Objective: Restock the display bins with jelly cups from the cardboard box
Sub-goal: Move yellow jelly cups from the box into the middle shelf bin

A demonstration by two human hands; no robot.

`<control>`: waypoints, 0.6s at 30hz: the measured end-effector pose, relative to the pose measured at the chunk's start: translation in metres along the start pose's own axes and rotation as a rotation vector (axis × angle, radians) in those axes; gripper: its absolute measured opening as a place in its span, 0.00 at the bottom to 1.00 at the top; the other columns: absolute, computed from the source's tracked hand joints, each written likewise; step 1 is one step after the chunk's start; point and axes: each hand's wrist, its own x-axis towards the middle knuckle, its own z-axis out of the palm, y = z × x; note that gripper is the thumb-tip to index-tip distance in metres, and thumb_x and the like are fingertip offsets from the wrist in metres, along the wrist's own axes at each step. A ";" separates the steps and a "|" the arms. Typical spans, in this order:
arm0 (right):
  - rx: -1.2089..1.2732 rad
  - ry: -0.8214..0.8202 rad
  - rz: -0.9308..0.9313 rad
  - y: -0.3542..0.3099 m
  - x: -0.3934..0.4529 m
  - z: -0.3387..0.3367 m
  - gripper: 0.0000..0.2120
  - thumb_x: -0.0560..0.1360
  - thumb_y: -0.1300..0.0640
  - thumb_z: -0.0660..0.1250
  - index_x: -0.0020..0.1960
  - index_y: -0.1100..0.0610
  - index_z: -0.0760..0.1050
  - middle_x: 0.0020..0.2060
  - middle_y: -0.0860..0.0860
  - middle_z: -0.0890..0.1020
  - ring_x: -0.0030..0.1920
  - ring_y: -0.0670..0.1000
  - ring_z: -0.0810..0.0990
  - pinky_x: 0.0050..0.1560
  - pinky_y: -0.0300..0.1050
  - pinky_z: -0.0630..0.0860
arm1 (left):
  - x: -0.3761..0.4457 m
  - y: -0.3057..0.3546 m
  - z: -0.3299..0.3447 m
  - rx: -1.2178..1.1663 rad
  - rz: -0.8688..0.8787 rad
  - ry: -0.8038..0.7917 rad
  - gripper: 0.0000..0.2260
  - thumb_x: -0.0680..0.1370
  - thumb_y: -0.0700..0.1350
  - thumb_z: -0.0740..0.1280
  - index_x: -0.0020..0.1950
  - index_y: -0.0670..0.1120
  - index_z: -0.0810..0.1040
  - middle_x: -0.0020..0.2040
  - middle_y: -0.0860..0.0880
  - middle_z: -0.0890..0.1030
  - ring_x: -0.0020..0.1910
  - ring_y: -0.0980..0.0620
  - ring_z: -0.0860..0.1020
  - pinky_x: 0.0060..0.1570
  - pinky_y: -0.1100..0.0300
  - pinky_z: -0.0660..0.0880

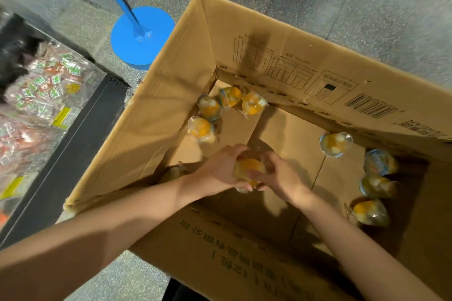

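Cupping a cluster of clear plastic jelly cups with orange fruit (249, 168), the left hand (217, 171) and right hand (281, 176) curl round it from either side, low inside the big open brown cardboard box (171, 95). Motion blur hides how many cups that grip holds, perhaps two or three. Lifting well means keeping both palms pressed inward so nothing slips. Eight loose cups (335, 144) lie on the box bottom: four at the far left corner, four along the right. A clear display bin of wrapped sweets (44, 85) waits at left.
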 end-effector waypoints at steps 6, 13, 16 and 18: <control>0.129 0.133 0.179 0.029 -0.001 -0.025 0.17 0.73 0.54 0.71 0.55 0.59 0.69 0.50 0.56 0.79 0.37 0.51 0.82 0.30 0.39 0.79 | 0.045 -0.046 -0.020 0.642 0.230 0.148 0.29 0.77 0.53 0.57 0.72 0.36 0.62 0.66 0.35 0.73 0.64 0.39 0.74 0.61 0.50 0.73; 0.392 0.243 0.245 0.065 -0.001 -0.047 0.22 0.70 0.51 0.72 0.58 0.63 0.73 0.46 0.56 0.82 0.39 0.50 0.82 0.39 0.42 0.79 | 0.085 -0.065 -0.029 1.078 -0.401 -0.143 0.19 0.81 0.41 0.55 0.72 0.40 0.64 0.70 0.41 0.66 0.69 0.41 0.63 0.66 0.51 0.62; 0.548 0.194 0.239 0.073 -0.006 -0.054 0.23 0.69 0.53 0.72 0.58 0.65 0.73 0.47 0.57 0.82 0.42 0.51 0.83 0.44 0.42 0.79 | 0.093 -0.066 -0.021 1.118 -0.375 -0.093 0.16 0.81 0.39 0.54 0.68 0.40 0.68 0.65 0.42 0.71 0.64 0.42 0.67 0.60 0.54 0.65; 0.628 0.144 0.228 0.079 -0.011 -0.058 0.27 0.66 0.54 0.72 0.61 0.63 0.72 0.52 0.58 0.81 0.48 0.54 0.83 0.48 0.43 0.80 | 0.093 -0.062 -0.020 1.133 -0.390 -0.156 0.15 0.80 0.38 0.56 0.67 0.40 0.69 0.64 0.42 0.72 0.64 0.42 0.68 0.59 0.53 0.68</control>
